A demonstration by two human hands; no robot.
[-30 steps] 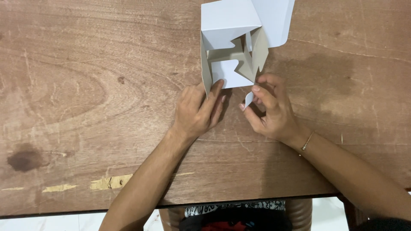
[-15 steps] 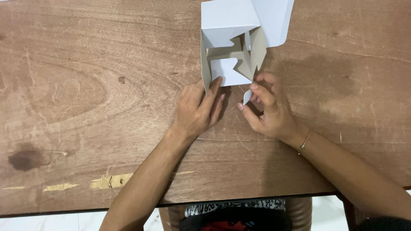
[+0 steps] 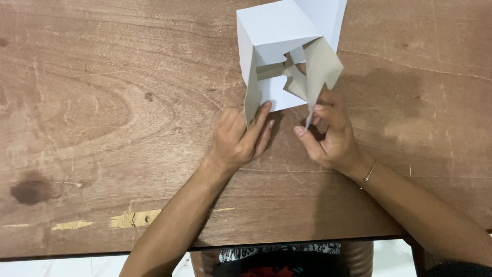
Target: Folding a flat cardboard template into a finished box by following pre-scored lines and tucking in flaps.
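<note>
A white cardboard box (image 3: 279, 31) lies on its side on the brown wooden table (image 3: 113, 102), its open end with grey inner flaps facing me. My left hand (image 3: 238, 138) presses its fingers against the box's lower white flap and left grey edge. My right hand (image 3: 328, 136) pinches the tip of the right-hand grey flap (image 3: 320, 69) between thumb and fingers. A thin bracelet (image 3: 370, 172) sits on my right wrist.
The table's near edge (image 3: 256, 245) runs across the bottom, with pale floor and my patterned clothing below it. A dark stain (image 3: 31, 190) and chipped pale patches (image 3: 130, 219) mark the wood at lower left.
The right-hand grey flap has swung a little further out from the box opening under my right fingers. My left hand stays on the lower flap.
</note>
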